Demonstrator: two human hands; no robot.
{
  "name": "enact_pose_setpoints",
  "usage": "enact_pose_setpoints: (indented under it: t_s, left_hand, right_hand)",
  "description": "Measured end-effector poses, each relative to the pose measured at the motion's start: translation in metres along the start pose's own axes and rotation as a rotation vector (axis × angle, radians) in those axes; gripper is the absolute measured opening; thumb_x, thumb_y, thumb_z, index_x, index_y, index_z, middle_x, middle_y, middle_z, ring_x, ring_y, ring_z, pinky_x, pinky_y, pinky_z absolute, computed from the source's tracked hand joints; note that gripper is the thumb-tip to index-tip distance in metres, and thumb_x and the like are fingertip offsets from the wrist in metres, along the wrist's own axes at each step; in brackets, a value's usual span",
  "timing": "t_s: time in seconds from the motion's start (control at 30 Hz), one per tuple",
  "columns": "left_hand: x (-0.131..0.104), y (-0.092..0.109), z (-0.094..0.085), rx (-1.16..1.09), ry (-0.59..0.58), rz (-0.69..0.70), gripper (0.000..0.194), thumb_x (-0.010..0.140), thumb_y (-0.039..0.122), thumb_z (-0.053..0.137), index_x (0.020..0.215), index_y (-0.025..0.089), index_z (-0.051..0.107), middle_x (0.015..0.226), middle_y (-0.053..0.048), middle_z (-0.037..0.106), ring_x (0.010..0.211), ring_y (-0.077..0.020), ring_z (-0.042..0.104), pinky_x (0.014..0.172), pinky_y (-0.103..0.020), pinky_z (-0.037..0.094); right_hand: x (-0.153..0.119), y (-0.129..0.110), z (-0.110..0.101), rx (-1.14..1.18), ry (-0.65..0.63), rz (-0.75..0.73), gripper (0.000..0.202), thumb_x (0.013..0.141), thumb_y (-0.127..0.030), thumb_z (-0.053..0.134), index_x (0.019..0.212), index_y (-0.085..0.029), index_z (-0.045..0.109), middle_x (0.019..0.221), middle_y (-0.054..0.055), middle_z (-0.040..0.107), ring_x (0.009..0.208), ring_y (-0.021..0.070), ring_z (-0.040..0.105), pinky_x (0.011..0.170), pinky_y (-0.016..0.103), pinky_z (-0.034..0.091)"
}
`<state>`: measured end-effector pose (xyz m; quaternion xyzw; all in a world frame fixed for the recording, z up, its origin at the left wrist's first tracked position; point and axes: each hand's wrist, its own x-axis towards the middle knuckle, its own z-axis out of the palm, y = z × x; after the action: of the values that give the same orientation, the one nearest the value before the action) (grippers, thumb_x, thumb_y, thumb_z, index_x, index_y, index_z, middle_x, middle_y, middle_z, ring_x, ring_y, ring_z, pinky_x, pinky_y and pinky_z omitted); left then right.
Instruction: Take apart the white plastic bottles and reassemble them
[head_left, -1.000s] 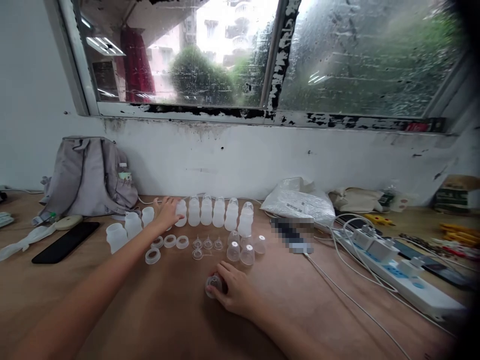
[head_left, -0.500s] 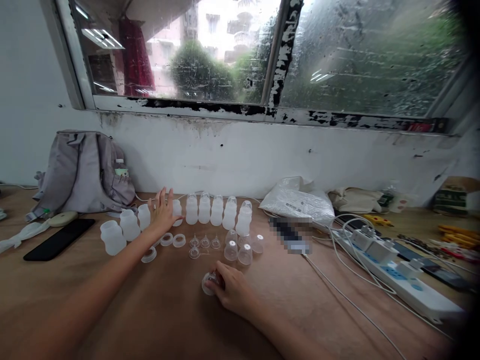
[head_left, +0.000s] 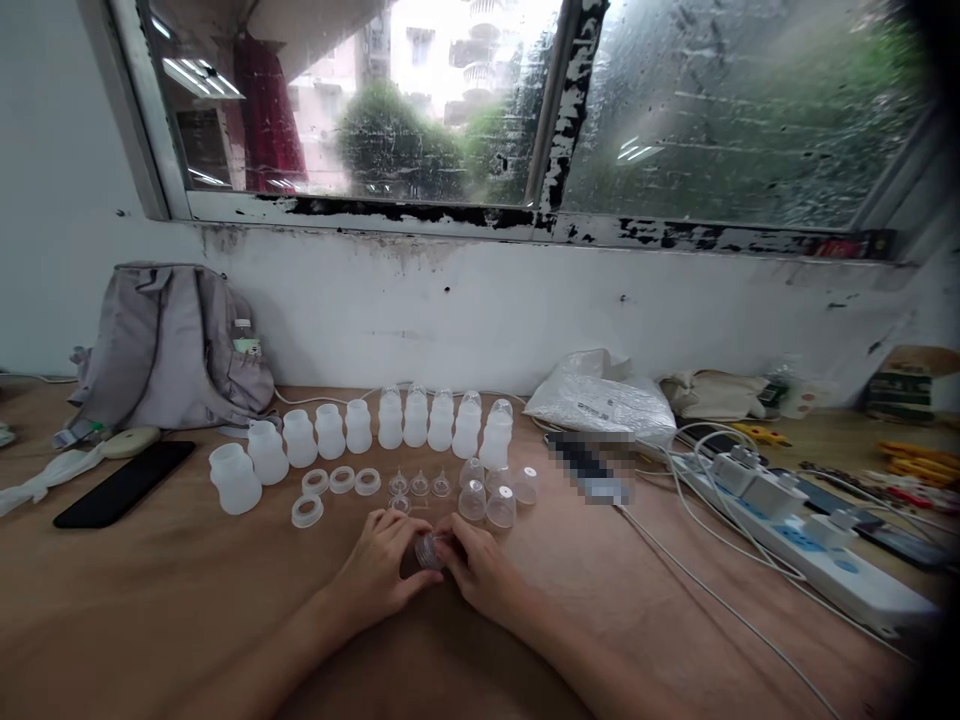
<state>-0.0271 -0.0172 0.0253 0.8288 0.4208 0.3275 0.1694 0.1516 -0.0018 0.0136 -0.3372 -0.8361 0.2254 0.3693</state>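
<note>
Close to me at the table's middle, a clear baby bottle nipple (head_left: 427,551), seemingly seated in a collar ring, is held between both hands. My left hand (head_left: 379,565) grips it from the left, thumb below and fingers above. From the right, my right hand (head_left: 476,570) pinches it with thumb and fingertips. Just beyond lie several loose nipples (head_left: 420,484) and several white collar rings (head_left: 342,480). Clear dome caps (head_left: 501,507) stand to their right. Behind them is a curved row of frosted bottles: open ones (head_left: 236,480) on the left, capped ones (head_left: 442,425) on the right.
A black phone (head_left: 124,485) and a grey backpack (head_left: 176,345) are at the left. To the right are a silver plastic bag (head_left: 600,400), a white power strip (head_left: 802,545) with plugs, and a trailing white cable (head_left: 712,608). A wall with a window closes off the back.
My left hand has left the bottle row and come back toward me, joining the right hand at the nipple. The right hand still holds it in about the same spot.
</note>
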Motion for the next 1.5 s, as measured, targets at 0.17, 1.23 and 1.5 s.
enact_pose_setpoints:
  t_s: [0.17,1.23,1.5]
  left_hand:
    - [0.0,0.0,-0.001,0.011,0.047,-0.001,0.033,0.067,0.04,0.062,0.094,0.023,0.057,0.09,-0.006,0.06,0.087,-0.0249,0.05,0.081,-0.038,0.032]
    - [-0.006,-0.072,-0.07,0.588,-0.019,-0.188,0.029,0.066,0.043,0.053,0.088,0.023,0.053,0.112,-0.005,0.048,0.106,-0.0257,0.04,0.09,-0.042,0.025]
    - [-0.008,-0.082,-0.068,0.559,0.019,-0.206,0.048,0.064,0.028,0.049,0.111,0.023,0.042,0.118,-0.007,0.047,0.111,-0.0248,0.038,0.093,-0.04,0.023]
  right_hand:
    - [0.001,-0.003,0.001,-0.002,-0.004,-0.012,0.012,0.084,-0.017,0.037,0.09,-0.02,0.047,0.078,0.003,0.056,0.07,0.0141,0.052,0.064,0.026,0.04]
    - [0.018,0.008,0.017,-0.393,0.1,0.166,0.022,0.081,-0.016,0.041,0.102,-0.02,0.044,0.098,0.005,0.057,0.082,0.0176,0.057,0.067,0.027,0.044]
    - [0.036,0.008,0.028,-0.54,0.106,0.287,0.021,0.083,-0.022,0.041,0.103,-0.021,0.042,0.102,0.006,0.059,0.082,0.0182,0.06,0.056,0.024,0.042]
